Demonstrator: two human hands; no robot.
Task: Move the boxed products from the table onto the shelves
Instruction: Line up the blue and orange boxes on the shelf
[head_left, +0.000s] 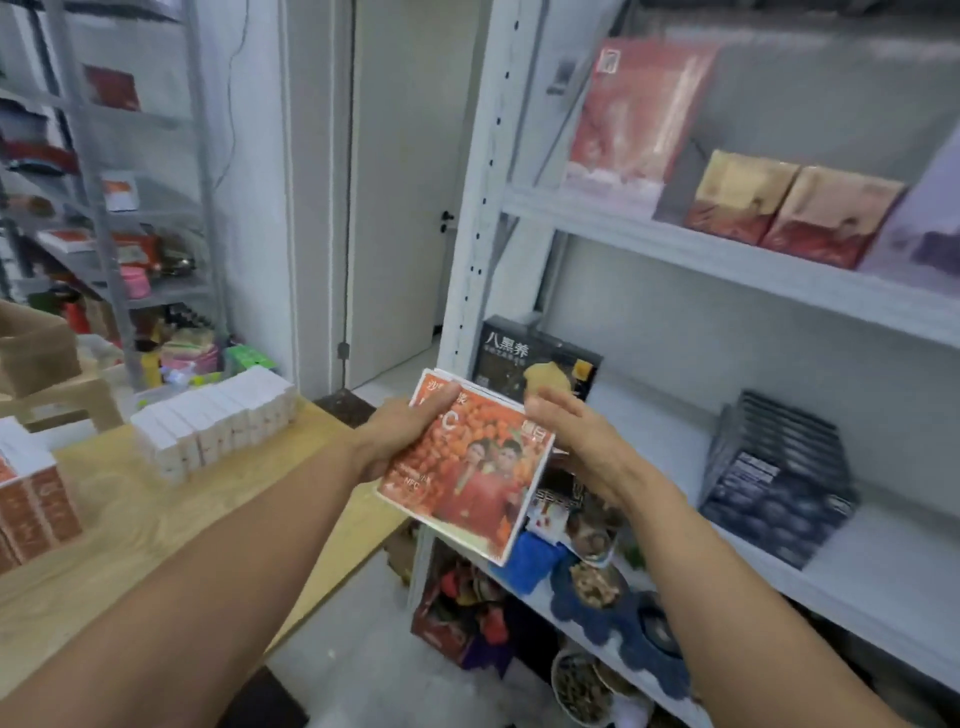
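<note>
Right now you are only partway through the job. Your left hand (415, 428) holds what looks like a small stack of flat orange boxes (467, 478) in the middle of the frame, thumb on top, just in front of the white shelves (883, 566). Your right hand (582, 441) has straight fingers beside the stack's right edge and holds nothing. At the left of the frame, the wooden table (156, 530) has a long row of white boxes (218, 421) and more orange ones (31, 499). I think lots are left to move.
</note>
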